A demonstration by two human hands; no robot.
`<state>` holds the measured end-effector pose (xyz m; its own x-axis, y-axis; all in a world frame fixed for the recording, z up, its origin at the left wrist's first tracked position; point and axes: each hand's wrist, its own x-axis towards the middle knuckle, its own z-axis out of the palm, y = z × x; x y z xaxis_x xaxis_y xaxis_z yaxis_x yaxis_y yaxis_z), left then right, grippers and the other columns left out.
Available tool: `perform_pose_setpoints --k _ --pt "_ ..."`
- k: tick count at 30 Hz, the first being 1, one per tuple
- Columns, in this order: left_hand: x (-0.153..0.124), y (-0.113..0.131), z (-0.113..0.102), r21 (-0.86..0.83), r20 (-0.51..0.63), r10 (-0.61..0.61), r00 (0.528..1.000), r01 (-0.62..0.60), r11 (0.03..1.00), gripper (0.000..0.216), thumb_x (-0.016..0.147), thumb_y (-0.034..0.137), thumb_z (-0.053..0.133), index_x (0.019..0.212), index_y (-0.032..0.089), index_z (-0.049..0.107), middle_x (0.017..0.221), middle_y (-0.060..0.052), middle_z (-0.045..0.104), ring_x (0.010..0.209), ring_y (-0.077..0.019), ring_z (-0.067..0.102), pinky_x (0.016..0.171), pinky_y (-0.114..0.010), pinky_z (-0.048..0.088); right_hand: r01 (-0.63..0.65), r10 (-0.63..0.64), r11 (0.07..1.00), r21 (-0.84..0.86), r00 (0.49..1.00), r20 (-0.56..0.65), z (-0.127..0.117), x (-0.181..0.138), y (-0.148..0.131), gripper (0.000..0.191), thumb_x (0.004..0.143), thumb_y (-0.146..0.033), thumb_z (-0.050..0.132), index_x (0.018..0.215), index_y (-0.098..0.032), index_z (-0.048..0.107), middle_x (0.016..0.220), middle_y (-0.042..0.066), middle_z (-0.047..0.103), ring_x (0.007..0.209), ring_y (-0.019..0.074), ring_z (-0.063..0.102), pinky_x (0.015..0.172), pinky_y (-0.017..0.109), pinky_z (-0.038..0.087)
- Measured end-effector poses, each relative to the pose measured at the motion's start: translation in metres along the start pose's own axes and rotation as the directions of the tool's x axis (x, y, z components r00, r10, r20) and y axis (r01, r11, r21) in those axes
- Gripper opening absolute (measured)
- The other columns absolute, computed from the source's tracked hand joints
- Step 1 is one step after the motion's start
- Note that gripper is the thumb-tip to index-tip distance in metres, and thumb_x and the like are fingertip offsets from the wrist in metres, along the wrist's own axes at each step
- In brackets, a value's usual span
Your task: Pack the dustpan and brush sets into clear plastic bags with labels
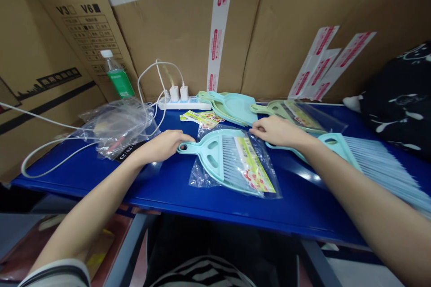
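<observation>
A light blue dustpan (204, 136) lies flat in front of me with a matching small brush (232, 157) nested in it. Both are partly inside a clear plastic bag (202, 178), and a yellow-green printed card (257, 168) shows over the bristles. My left hand (168, 145) is closed on the handle end, which sticks out at the left. On the far right side of the set, my right hand (278, 131) pinches the bag's edge; its fingertips are partly hidden. Loose blue brushes (338, 145) lie to the right, partly beneath my right forearm.
Blue and green dustpans (235, 105) are stacked at the back, beside a bagged green set (296, 112). Loose cards (198, 118), a power strip (186, 104) with white cables, crumpled plastic bags (111, 121) and a bottle (117, 76) stand left. Cardboard (188, 31) walls the blue table (161, 193).
</observation>
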<state>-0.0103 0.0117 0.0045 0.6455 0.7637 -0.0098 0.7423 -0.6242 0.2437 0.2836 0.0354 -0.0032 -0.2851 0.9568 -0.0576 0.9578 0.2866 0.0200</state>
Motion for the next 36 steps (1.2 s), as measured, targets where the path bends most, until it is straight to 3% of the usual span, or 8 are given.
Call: perform_pose_setpoints --k 14,36 --pt "0.0002 -0.0023 0.0012 -0.001 0.022 0.004 1.0 -0.004 1.0 0.046 0.082 0.004 0.032 0.106 0.02 0.067 0.092 -0.003 0.067 0.085 -0.0149 0.059 0.082 -0.029 0.043 0.121 -0.119 0.991 0.058 0.992 -0.044 0.0052 0.0019 0.0023 0.019 0.083 -0.024 0.042 0.082 -0.021 0.06 0.061 0.003 0.061 0.057 0.0177 0.053 0.056 0.027 0.035" --pt "-0.0009 -0.0022 0.0012 0.01 0.007 0.026 1.0 -0.027 1.0 0.047 0.079 0.003 0.032 0.105 0.021 0.067 0.085 -0.001 0.063 0.072 -0.012 0.056 0.071 -0.023 0.042 0.095 -0.095 0.995 0.031 0.995 -0.025 0.002 0.0002 -0.0035 0.019 0.087 -0.019 0.04 0.081 -0.02 0.058 0.065 0.004 0.061 0.064 0.0188 0.056 0.058 0.027 0.034"
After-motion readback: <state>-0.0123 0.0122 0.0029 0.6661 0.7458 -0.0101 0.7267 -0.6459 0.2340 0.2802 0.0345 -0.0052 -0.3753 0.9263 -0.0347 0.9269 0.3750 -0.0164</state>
